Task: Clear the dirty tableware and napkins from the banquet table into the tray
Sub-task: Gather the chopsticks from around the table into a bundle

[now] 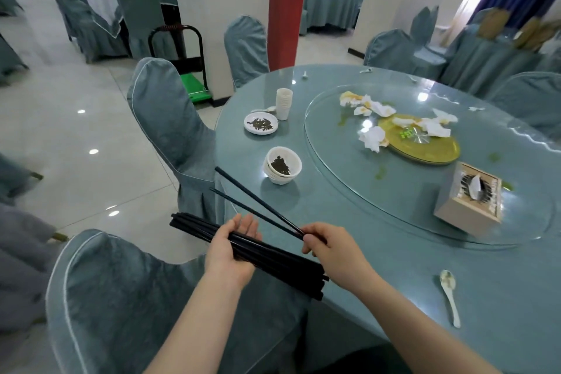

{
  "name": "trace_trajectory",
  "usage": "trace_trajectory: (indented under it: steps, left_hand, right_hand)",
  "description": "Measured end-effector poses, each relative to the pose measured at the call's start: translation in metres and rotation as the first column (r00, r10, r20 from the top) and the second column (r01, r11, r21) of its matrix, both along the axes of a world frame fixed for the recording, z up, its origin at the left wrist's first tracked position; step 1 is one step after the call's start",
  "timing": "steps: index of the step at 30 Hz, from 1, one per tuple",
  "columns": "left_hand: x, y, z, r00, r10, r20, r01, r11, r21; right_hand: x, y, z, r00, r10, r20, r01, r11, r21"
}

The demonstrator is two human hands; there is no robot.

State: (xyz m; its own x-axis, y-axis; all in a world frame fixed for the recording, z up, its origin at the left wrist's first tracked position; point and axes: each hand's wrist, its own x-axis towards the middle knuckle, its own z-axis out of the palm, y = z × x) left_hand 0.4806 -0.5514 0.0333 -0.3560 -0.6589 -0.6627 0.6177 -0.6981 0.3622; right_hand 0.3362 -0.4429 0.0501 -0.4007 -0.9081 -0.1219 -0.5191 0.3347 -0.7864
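At lower centre of frame: both hands met over the table edge (349, 310).
Left hand (233, 249): palm up, fingers loosely spread, cradling a bundle of black chopsticks (212, 232).
Right hand (329, 247): pinched the ends of two loose chopsticks (258, 202), angled toward upper left.
Centre: stacked bowls (282, 168), saucer (261, 123), cup stack (283, 103).
Right: crumpled napkins (375, 108) on the glass turntable (349, 179); spoon (449, 291) at lower right.
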Motion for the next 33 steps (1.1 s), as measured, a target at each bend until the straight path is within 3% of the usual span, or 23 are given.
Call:
trace_trajectory:
  steps: [3,9,17,24,29,33]
  left_hand:
    - [0.004,-0.003,0.0,1.0,-0.005,-0.01,0.004,1.0,-0.001]
    - [0.009,-0.007,-0.001,0.998,-0.053,-0.046,0.049,0.996,-0.074]
    - [0.02,-0.009,-0.001,0.998,-0.001,-0.06,0.001,1.0,0.002]
    - [0.032,-0.017,-0.004,0.997,0.041,-0.062,-0.041,0.999,0.0]
    - [0.038,-0.025,-0.013,0.998,0.065,-0.024,-0.065,0.998,0.008]
    - [0.029,-0.029,-0.02,0.998,0.067,-0.005,-0.067,0.997,0.029]
  right_hand:
    - [0.005,0.001,0.004,1.0,0.01,-0.007,-0.01,0.999,-0.044]
    - [0.017,-0.003,0.005,0.975,0.112,-0.193,-0.1,0.992,0.073]
    - [0.031,-0.018,0.005,0.905,0.23,-0.358,-0.153,0.961,0.229]
    - [0.045,-0.03,-0.002,0.863,0.329,-0.382,-0.248,0.937,0.247]
    - [0.051,-0.033,-0.013,0.866,0.41,-0.287,-0.336,0.901,0.273]
    - [0.054,-0.05,-0.034,0.797,0.462,-0.388,-0.333,0.873,0.355]
